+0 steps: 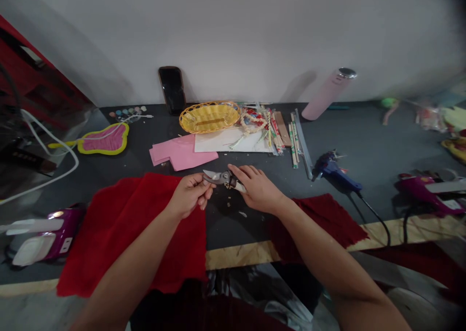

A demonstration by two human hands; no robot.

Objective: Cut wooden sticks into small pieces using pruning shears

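Note:
My right hand (257, 188) is wrapped round the white handle of the pruning shears (225, 177), whose blades point left. At the blade tips my left hand (192, 192) is closed, thumb against fingers, on something too small to make out. Small pale bits (229, 204) lie on the dark table beneath the shears. Below my left hand a red cloth (134, 224) is spread, and a darker red cloth (327, 219) lies under my right forearm.
Behind the hands are pink sheets (185, 152), a yellow basket (209, 117), wrapped sticks (293, 144) and a phone (172, 89). A pink bottle (327, 94) leans at the wall. Right is a blue glue gun (337, 173); purple devices (63, 231) stand at both sides.

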